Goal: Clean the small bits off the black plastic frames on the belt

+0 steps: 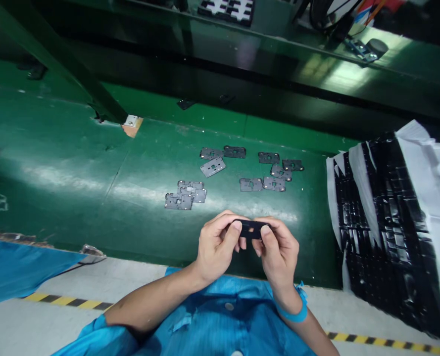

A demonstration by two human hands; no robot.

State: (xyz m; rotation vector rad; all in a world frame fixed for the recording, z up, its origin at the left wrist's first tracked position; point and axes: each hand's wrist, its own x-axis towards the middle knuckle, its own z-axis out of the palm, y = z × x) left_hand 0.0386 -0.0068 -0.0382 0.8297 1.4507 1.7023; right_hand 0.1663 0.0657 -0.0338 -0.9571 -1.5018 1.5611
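Note:
Between both hands is a small black plastic plate (pixel 255 230) with a square hole in its middle, held just above the near edge of the green tabletop. My left hand (pixel 220 242) pinches its left end, thumb on top. My right hand (pixel 277 244) grips the right end the same way; its wrist wears a blue band. Beyond the hands lie similar dark plates: an overlapping group (pixel 178 201) to the left, a lighter grey plate (pixel 213 167) beside two others farther back, and a loose group (pixel 274 184) to the right.
Stacked black trays (pixel 383 222) partly wrapped in white stand at the right. A slanted green post (pixel 74 74) meets the table at the left. A dark raised shelf (pixel 271 44) crosses the back, with a white-and-black tray (pixel 227 10) on it. Blue cloth (pixel 15 269) shows at the left edge.

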